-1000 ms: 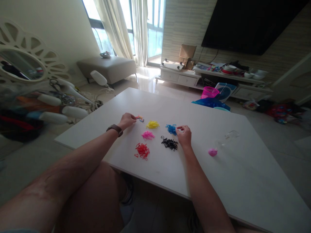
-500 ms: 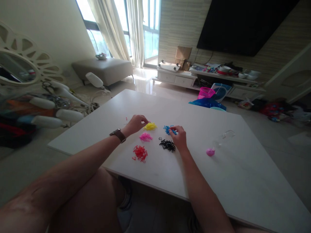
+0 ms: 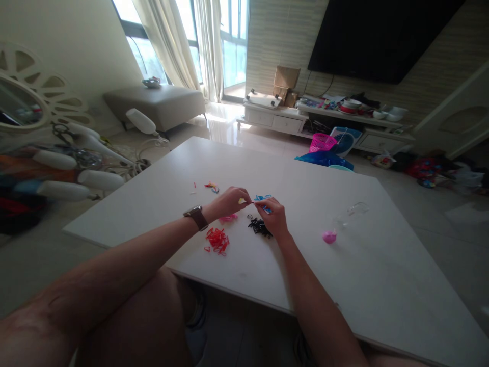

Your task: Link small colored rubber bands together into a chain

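My left hand, with a watch on its wrist, pinches a small reddish band over the middle of the white table. Fingertips of my right hand meet it from the right, closed on the band's other side. Blue bands lie just behind my right hand, and black bands in front of it. Pink bands are partly covered by my left hand. A red pile lies nearer the front edge. Yellow shows only slightly behind my left fingers.
A few mixed bands lie beyond my left wrist. On the right of the table are a pink object and a clear container. A lamp with white shades stands left of the table.
My left hand has moved right, from the yellow pile to my right hand, uncovering the mixed bands. My right hand has lifted slightly away from the blue pile. The view has shifted slightly.
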A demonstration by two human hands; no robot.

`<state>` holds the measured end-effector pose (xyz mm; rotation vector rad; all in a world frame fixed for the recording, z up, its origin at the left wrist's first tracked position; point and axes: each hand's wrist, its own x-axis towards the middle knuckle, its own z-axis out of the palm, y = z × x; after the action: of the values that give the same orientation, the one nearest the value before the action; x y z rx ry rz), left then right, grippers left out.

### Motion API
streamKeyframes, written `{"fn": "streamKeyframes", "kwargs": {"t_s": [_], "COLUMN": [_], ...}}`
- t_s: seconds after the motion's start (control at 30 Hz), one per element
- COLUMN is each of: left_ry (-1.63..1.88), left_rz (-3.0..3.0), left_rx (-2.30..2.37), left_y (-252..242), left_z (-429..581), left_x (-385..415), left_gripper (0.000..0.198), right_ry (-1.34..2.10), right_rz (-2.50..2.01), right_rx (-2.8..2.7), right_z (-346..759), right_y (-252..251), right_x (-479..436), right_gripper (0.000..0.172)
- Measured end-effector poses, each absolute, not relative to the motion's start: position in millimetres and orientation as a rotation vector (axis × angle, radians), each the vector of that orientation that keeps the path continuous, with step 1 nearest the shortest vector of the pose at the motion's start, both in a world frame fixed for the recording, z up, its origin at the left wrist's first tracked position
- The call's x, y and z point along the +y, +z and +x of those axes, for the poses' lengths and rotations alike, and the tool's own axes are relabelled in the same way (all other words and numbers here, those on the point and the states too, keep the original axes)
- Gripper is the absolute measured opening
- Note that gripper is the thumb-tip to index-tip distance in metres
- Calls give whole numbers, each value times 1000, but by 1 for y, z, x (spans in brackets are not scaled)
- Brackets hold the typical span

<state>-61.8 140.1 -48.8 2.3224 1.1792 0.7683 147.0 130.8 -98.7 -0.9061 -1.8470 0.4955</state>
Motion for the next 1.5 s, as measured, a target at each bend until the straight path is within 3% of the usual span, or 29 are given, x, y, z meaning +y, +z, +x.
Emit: {"fn": "streamKeyframes", "kwargs": {"t_s": [0.23,0.63,1.1,1.5], "left_ry": [811,829,114,116], "left_rz": [2295,2352,2519,2473], "left_rx": [1312,1120,1333,1310], "left_y": [-55,-49,-47,-40], "left_z": [-72,-64,-110,-108], "left_x": [143,140,150,148], "left_gripper": [14,13,18,18], "right_ry": [536,612,590,581], "right_rz": [-942,-927,-958,-967], "right_rx": [-1785,-1806,-1812,-1840], "right_z": [146,142,144,144], "right_y": [-99,-100,-104,-105], "right_x": [130,128,132,132], "right_gripper": [13,11,15,12]}}
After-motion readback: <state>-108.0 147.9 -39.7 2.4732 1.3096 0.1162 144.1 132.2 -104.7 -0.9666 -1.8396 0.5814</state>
